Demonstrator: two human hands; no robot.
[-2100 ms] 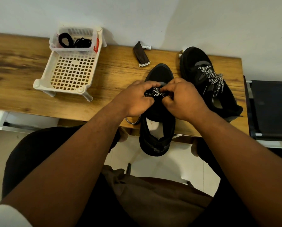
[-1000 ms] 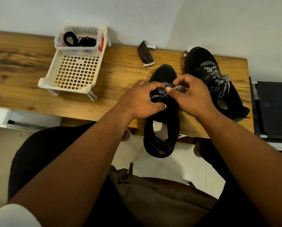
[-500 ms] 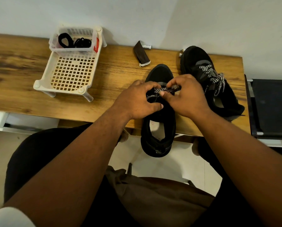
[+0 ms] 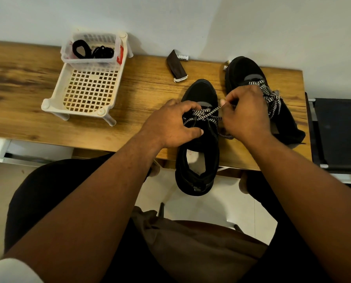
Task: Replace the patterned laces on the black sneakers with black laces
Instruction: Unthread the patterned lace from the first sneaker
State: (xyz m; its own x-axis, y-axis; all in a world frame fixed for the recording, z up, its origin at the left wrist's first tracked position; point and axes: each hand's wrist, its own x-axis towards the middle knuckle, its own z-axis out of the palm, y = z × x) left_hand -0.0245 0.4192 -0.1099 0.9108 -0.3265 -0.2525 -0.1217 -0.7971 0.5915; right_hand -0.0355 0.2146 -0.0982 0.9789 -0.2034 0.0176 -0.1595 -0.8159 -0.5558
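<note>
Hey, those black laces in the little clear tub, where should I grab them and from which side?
Come from above: the clear tub is open on top and walled all round. The black laces lie coiled in two bundles, so I'd pinch one coil at the top of its loop and lift straight up. The tub sits on the white rack, so nothing blocks a hand from overhead.

There is one view only, from the camera on my head, looking forward and steeply down over my own arms. It sits close: my forearms fill the lower half, running up from the bottom corners to my left hand (image 4: pixel 171 124) and right hand (image 4: pixel 247 115) near the middle. Beyond them the wooden table (image 4: pixel 27 94) crosses the upper part, with the wall behind it along the top edge. My lap and the floor lie at the bottom. The wide lens bends the table's edges.
</note>
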